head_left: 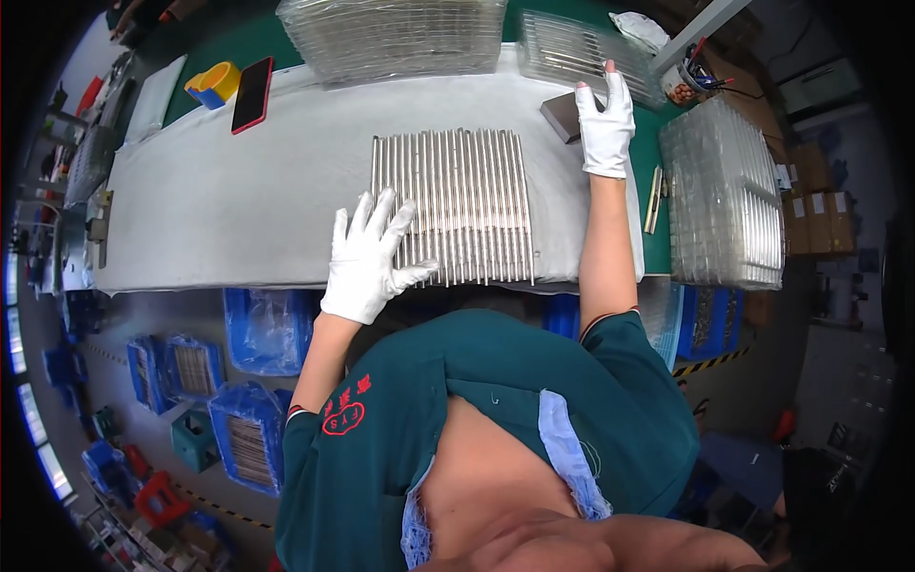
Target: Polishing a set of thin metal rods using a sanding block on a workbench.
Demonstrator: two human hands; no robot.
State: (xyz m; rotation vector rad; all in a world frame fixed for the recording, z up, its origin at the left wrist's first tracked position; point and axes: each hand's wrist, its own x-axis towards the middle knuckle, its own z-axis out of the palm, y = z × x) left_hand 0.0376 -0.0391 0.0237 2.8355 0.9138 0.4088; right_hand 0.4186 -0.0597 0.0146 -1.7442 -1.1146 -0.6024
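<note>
As I watch from far off through the head camera, the green desk (248, 38) fills the upper half of my view, most of it under a pale cover (229, 210). At its far side I see a tall stack of clear plastic trays (393, 43), and at its right end another stack of clear trays (717, 200). Toward the near edge, right of the cover's middle, a row of silvery metal rods (462, 205) lies side by side. Beyond it to the right I make out a clear tray (531, 43) with more rods inside.

My two hands are well apart, both in white gloves. The left hand (364, 262) is spread at the rods' left edge, its index finger and thumb over them; how hard it presses, I cannot tell. The right hand (607, 133) reaches toward the clear tray, fingers parted, just beside a brown block (562, 116). Further left I spot a red-edged phone (253, 95) and a yellow ring (219, 84).
</note>
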